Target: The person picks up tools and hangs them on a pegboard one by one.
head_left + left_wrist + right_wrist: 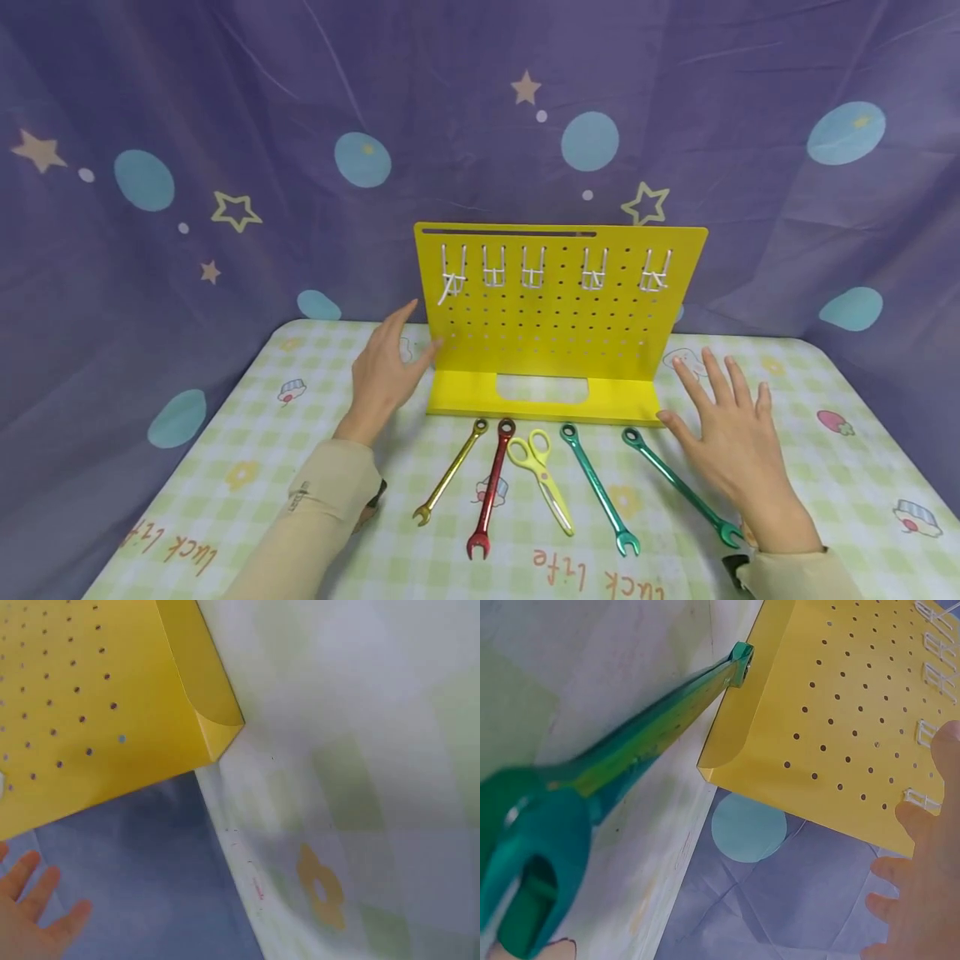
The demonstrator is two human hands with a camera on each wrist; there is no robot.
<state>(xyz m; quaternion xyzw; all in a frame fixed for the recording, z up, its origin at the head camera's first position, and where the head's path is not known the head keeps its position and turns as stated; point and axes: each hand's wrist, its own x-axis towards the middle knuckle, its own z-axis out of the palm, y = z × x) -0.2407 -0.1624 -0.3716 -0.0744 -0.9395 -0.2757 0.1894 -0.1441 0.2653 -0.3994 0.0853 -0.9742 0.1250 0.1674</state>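
Note:
A yellow pegboard stand [555, 358] stands upright on the table, several white wire hooks [532, 268] fixed along its upper part. My left hand [386, 367] is beside the board's left edge, fingers extended; whether the thumb touches the board I cannot tell. To the right, my right hand [735, 442] is spread and holds nothing. In front of the stand lie a gold wrench [452, 471], a red wrench [491, 492], yellow scissors [546, 475], a green wrench [596, 483] and another green wrench [678, 485] nearest my right hand. That last wrench looms large in the right wrist view.
A green-and-white checked tablecloth [247, 425] with printed pictures and lettering covers the table. Behind it hangs a purple-blue curtain [465, 108] patterned with stars and light-blue ovals.

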